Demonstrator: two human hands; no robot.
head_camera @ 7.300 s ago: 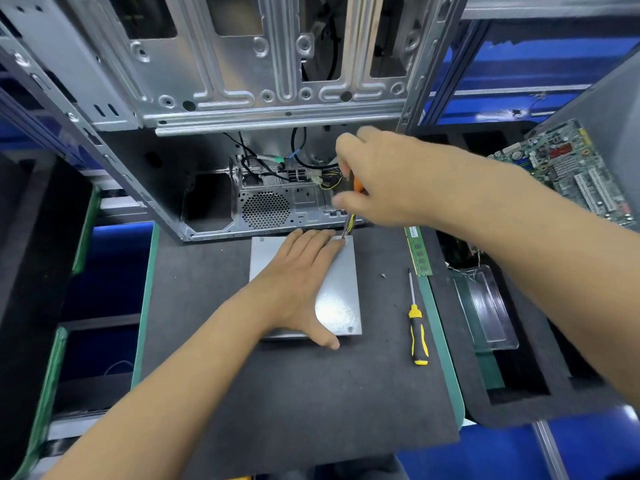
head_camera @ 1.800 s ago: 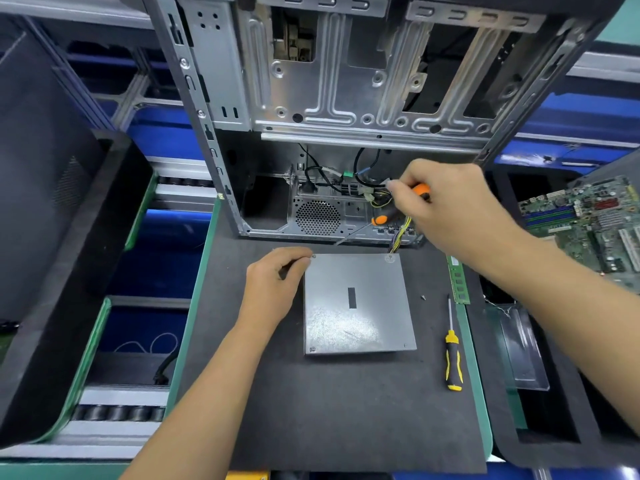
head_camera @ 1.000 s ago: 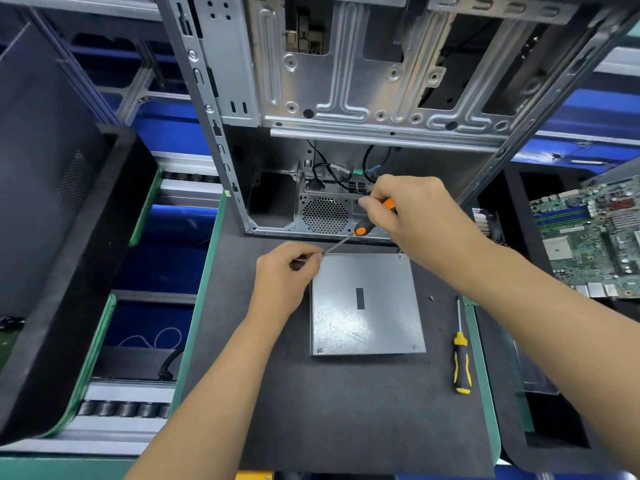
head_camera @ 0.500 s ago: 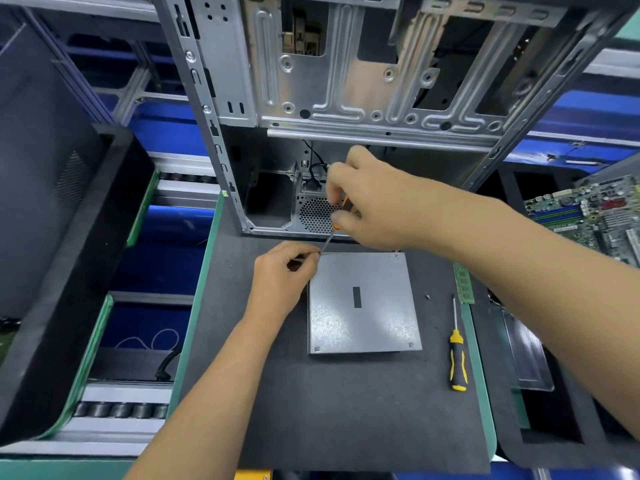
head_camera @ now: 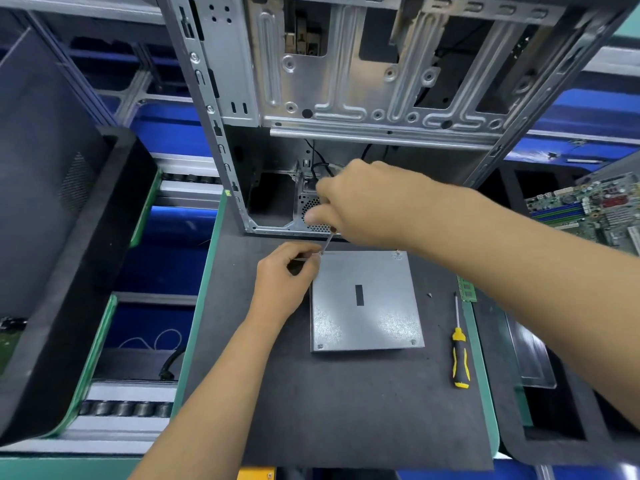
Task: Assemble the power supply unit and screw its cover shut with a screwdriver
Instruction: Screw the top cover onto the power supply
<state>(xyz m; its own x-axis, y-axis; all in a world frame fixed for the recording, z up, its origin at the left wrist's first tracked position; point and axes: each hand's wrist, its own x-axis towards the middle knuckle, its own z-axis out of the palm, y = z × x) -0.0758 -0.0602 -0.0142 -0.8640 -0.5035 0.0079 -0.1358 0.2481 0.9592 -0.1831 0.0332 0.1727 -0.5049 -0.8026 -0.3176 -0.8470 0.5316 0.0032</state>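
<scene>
The power supply unit (head_camera: 367, 306), a flat grey metal box with a black slot in its cover, lies on the dark mat. My right hand (head_camera: 360, 206) grips a screwdriver; only its thin metal shaft (head_camera: 326, 243) shows, slanting down to the cover's far left corner. My left hand (head_camera: 285, 275) sits at that corner with thumb and fingertips pinched together at the shaft's tip; what they pinch is too small to tell. Screws show in the cover's other three corners.
An open metal computer case (head_camera: 346, 98) stands behind the unit. A yellow-and-black screwdriver (head_camera: 460, 355) and a loose screw (head_camera: 429, 295) lie to the right, beside a green memory stick (head_camera: 467, 289). A motherboard (head_camera: 588, 209) is far right, a black foam tray (head_camera: 69, 271) on the left.
My right hand has swung the screwdriver from a flat slant to nearly upright over the far left corner. My left hand has stayed pinched at that corner.
</scene>
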